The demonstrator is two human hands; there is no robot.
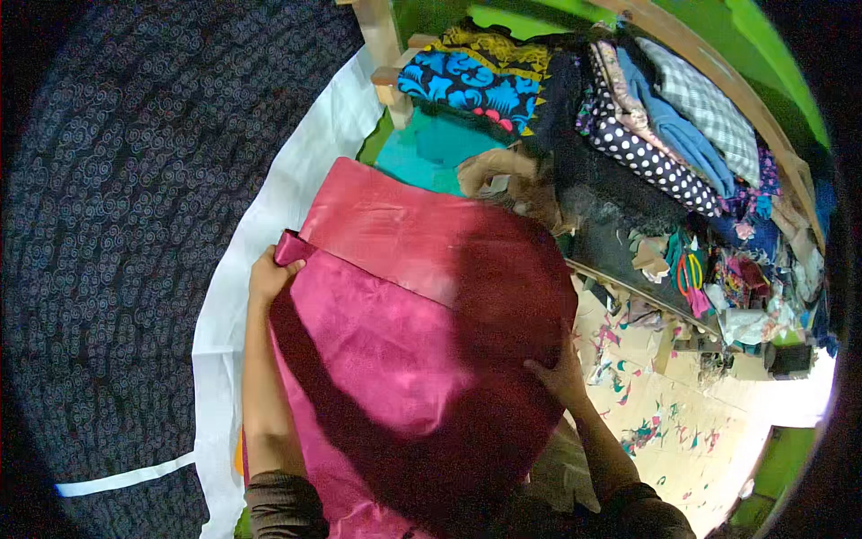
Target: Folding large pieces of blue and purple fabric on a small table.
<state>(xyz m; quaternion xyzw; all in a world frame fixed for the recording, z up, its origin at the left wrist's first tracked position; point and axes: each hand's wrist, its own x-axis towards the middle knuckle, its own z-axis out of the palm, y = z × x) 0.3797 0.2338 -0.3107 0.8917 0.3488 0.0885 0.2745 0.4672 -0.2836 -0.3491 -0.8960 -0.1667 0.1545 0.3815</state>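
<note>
While the pink satin fabric (404, 332) lay spread out flat, shiny and a bit crinkled with a folded band running across its upper part, both hands were on its edges. Left hand (269, 274) sat at the far left corner, fingers curled over and pinching the rolled edge of the fold, forearm stretched straight up along the cloth's left side. Right hand (561, 373) was pressed flat on the right edge, fingers spread over the shadowed, darker red part, I think, though the shadow made it hard to tell.

Under and left of the left hand was a plain white sheet (260, 225), and past that a dark blue swirl-print cloth (117, 225). Beyond the right hand sat a stack of folded fabrics (655, 126), polka dot, checked, bright blue floral. Paper scraps (655, 422) littered the floor to its right.
</note>
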